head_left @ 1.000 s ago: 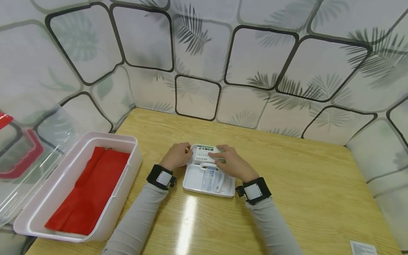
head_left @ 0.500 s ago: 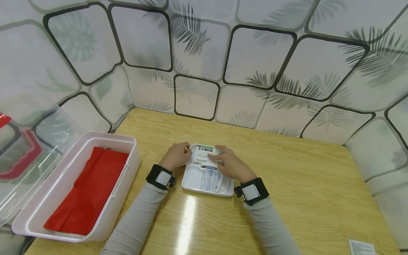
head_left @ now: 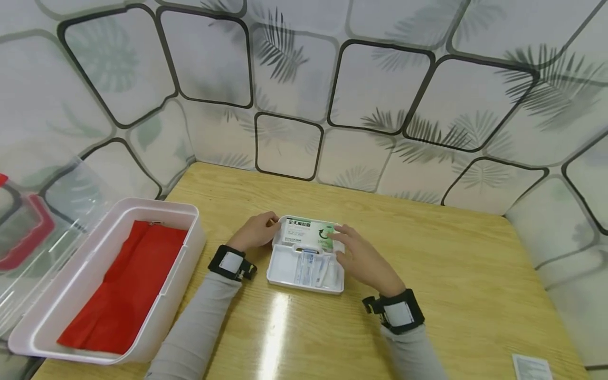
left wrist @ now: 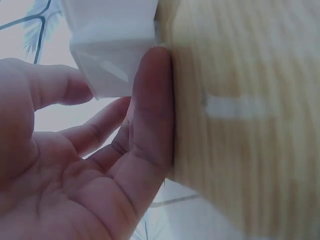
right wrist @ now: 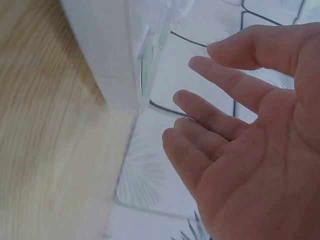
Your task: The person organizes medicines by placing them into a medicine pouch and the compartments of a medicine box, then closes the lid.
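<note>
An opened white plastic case [head_left: 282,266] lies flat on the wooden table in the head view. A white and green medicine box [head_left: 302,232] with dark printed characters sits in its far half. Small wrapped packets [head_left: 307,269] lie in the near half. My left hand [head_left: 255,232] holds the case's far left corner, thumb and fingers around the white wall [left wrist: 107,60] in the left wrist view. Beside the right edge hovers my right hand [head_left: 367,261], its fingers loosely bent. The right wrist view shows these fingers [right wrist: 212,112] apart from the case, with nothing between them.
At the left stands a white storage bin [head_left: 182,264] with a red cloth pouch [head_left: 128,285] inside. Its clear lid [head_left: 57,237] with a red handle leans out leftward. A small white packet [head_left: 531,368] lies near the front right. A patterned curtain [head_left: 285,63] borders the table [head_left: 427,274].
My right hand has come off the medicine box and drawn back to the right, uncovering the box's green end. My left hand stays at the case's corner. The view has shifted slightly.
</note>
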A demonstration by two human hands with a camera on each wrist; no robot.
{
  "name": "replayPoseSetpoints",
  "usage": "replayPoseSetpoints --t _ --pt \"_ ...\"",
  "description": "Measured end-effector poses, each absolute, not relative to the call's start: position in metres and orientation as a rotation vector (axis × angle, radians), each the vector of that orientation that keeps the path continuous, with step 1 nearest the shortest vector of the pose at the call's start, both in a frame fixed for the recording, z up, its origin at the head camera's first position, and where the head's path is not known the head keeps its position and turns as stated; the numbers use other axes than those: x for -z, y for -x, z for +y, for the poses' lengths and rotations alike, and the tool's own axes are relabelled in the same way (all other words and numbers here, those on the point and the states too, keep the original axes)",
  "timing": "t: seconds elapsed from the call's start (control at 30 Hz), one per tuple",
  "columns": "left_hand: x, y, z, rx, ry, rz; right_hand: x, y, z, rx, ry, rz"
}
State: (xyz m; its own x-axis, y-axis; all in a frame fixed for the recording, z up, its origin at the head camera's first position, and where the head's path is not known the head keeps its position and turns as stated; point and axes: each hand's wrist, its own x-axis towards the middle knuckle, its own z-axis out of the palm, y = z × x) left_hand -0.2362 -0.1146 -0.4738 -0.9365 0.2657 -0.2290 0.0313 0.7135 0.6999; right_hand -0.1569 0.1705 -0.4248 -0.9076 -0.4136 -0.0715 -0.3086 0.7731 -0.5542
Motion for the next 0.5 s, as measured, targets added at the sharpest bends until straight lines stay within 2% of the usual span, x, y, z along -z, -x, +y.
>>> replayPoseSetpoints --t 0.3,0.5 --pt "0.474 0.236 -0.118 -1.071 -0.246 2.594 0.420 0.116 0.209 0.848 0.586 2.832" --pt "0.475 0.237 -0.118 -1.045 -0.280 2.589 0.420 0.094 0.240 0.903 0.399 2.858"
